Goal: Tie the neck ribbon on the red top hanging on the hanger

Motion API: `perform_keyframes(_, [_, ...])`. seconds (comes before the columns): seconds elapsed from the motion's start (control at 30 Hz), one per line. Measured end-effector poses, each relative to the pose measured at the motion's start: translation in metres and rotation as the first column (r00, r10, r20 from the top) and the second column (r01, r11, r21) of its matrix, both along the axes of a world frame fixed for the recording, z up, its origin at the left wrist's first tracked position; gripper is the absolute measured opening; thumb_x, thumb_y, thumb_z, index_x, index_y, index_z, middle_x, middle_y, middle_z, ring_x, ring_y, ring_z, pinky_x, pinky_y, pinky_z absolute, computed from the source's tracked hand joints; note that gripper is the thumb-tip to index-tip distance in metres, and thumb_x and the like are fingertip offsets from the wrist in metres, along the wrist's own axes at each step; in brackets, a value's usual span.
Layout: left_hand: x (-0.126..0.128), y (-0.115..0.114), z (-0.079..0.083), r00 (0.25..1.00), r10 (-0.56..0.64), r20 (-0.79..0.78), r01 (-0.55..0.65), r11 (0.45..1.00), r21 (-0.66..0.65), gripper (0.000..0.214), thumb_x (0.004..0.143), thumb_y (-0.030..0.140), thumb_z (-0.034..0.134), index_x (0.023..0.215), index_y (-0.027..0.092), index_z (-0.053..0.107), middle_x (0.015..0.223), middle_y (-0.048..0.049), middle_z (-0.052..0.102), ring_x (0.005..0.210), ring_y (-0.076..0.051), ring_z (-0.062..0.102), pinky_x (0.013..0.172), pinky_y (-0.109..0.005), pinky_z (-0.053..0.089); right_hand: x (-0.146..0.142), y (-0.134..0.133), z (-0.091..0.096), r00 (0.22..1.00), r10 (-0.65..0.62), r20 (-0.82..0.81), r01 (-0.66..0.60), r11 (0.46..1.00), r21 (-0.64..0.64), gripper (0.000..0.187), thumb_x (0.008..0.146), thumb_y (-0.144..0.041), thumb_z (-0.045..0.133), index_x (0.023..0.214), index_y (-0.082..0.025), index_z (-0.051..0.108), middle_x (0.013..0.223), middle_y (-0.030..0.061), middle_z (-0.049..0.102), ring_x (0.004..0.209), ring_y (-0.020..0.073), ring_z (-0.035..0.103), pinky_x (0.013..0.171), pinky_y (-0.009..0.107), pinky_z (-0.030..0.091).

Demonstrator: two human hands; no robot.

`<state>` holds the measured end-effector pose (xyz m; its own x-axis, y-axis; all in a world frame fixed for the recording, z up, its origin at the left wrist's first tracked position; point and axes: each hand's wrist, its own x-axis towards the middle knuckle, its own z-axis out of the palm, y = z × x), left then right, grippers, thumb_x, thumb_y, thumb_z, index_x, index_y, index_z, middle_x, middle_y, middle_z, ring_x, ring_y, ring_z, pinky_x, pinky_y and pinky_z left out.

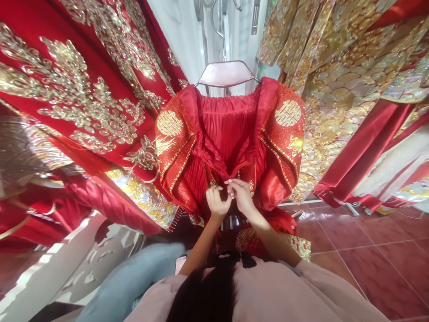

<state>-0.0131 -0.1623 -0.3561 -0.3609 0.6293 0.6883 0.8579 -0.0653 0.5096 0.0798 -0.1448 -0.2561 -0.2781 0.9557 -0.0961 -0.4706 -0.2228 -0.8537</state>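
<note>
In front of me a red garment [231, 118] with gold round emblems and pleated red lining hangs on a wire hanger [224, 61]. Its two front edges come together at the bottom of the V-shaped neck opening. There my right hand [241, 194] has thumb and index finger pinched on the edge of the garment. Just to its left, my left hand [217, 201] is curled with its fingertips pressed together close to the right hand's fingers. Whatever small part lies between the left fingers is hidden.
A red gown with silver-gold beading [90, 107] hangs on the left. Gold scale-patterned fabric [331, 120] hangs on the right. Below lie more red and gold cloth [284, 223] and a red tiled floor [375, 259]. A phone [180, 264] rests by my left forearm.
</note>
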Motion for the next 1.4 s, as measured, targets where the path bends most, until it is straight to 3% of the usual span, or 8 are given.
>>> perform_keyframes(0.17, [0.006, 0.018, 0.027, 0.994, -0.075, -0.085, 0.061, 0.986, -0.158, 0.006, 0.077, 0.016, 0.053, 0.075, 0.020, 0.057, 0.079, -0.0098, 0.060, 0.081, -0.026, 0.055, 0.074, -0.039, 0.042, 0.004, 0.000, 0.002, 0.998, 0.055, 0.005, -0.054, 0.994, -0.093, 0.022, 0.054, -0.034, 0.071, 0.056, -0.016, 0.059, 0.045, -0.0044, 0.049, 0.037, 0.0039, 0.031, 0.038, 0.021, 0.015])
perform_keyframes(0.37, [0.006, 0.013, 0.019, 0.995, -0.093, -0.041, 0.086, 0.986, -0.143, 0.019, 0.081, 0.011, 0.045, 0.066, 0.020, 0.055, 0.067, -0.0066, 0.058, 0.068, -0.022, 0.053, 0.062, -0.032, 0.040, -0.010, 0.005, -0.003, 0.999, 0.016, -0.040, -0.023, 0.987, -0.159, 0.014, 0.050, -0.023, 0.066, 0.049, -0.016, 0.055, 0.043, -0.0058, 0.044, 0.038, 0.0030, 0.030, 0.038, 0.020, 0.019])
perform_keyframes(0.5, [0.008, 0.007, 0.019, 0.996, -0.077, -0.048, 0.071, 0.990, -0.122, 0.024, 0.087, 0.015, 0.041, 0.069, 0.019, 0.056, 0.069, -0.0063, 0.059, 0.068, -0.020, 0.053, 0.063, -0.030, 0.039, -0.013, 0.013, 0.022, 1.000, 0.004, -0.023, -0.008, 0.984, -0.176, 0.010, 0.052, -0.019, 0.063, 0.049, -0.015, 0.054, 0.040, -0.0063, 0.041, 0.036, 0.0018, 0.025, 0.036, 0.020, 0.014])
perform_keyframes(0.7, [0.017, 0.001, 0.029, 0.992, -0.095, -0.080, 0.087, 0.991, -0.100, 0.035, 0.094, 0.022, 0.035, 0.062, 0.020, 0.050, 0.066, -0.0064, 0.055, 0.068, -0.019, 0.052, 0.066, -0.031, 0.039, -0.007, 0.014, 0.077, 0.999, -0.050, -0.005, 0.050, 0.989, 0.139, 0.013, 0.064, -0.025, 0.062, 0.059, -0.014, 0.059, 0.044, -0.0061, 0.043, 0.035, 0.0016, 0.025, 0.036, 0.020, 0.014])
perform_keyframes(0.87, [0.015, -0.014, 0.024, 0.991, -0.103, -0.081, 0.097, 0.992, -0.085, 0.035, 0.095, 0.026, 0.036, 0.063, 0.020, 0.049, 0.064, -0.0048, 0.055, 0.066, -0.018, 0.051, 0.062, -0.029, 0.038, 0.001, 0.002, 0.053, 0.939, -0.188, 0.288, 0.079, 0.933, 0.352, 0.029, 0.077, -0.039, 0.056, 0.058, -0.017, 0.056, 0.044, -0.0037, 0.046, 0.037, 0.0056, 0.035, 0.041, 0.022, 0.024])
perform_keyframes(1.1, [0.012, -0.021, 0.028, 0.988, -0.127, -0.084, 0.113, 0.982, -0.154, 0.034, 0.096, 0.026, 0.038, 0.065, 0.020, 0.051, 0.066, -0.0041, 0.057, 0.068, -0.018, 0.051, 0.061, -0.028, 0.037, -0.004, 0.007, 0.049, 0.558, -0.566, 0.607, 0.012, 0.737, 0.676, 0.029, 0.082, -0.043, 0.056, 0.064, -0.019, 0.056, 0.055, -0.0006, 0.053, 0.052, 0.0114, 0.045, 0.056, 0.024, 0.032])
perform_keyframes(1.23, [0.004, -0.023, 0.033, 0.988, -0.120, -0.099, 0.104, 0.982, -0.155, 0.035, 0.096, 0.029, 0.039, 0.066, 0.019, 0.053, 0.067, -0.0042, 0.057, 0.068, -0.018, 0.051, 0.063, -0.028, 0.037, 0.015, -0.004, 0.056, 0.628, -0.502, 0.595, -0.138, 0.680, 0.720, 0.035, 0.087, -0.037, 0.050, 0.057, -0.019, 0.052, 0.051, -0.0018, 0.048, 0.048, 0.0097, 0.041, 0.055, 0.023, 0.031])
perform_keyframes(1.4, [-0.007, -0.023, 0.039, 0.980, -0.189, -0.056, 0.178, 0.970, -0.165, 0.036, 0.096, 0.031, 0.040, 0.066, 0.018, 0.055, 0.066, -0.0030, 0.056, 0.068, -0.017, 0.051, 0.065, -0.027, 0.038, 0.044, -0.024, 0.032, 0.634, -0.479, 0.607, -0.173, 0.678, 0.715, 0.031, 0.085, -0.032, 0.052, 0.058, -0.017, 0.055, 0.050, -0.0025, 0.050, 0.044, 0.0077, 0.042, 0.050, 0.021, 0.031])
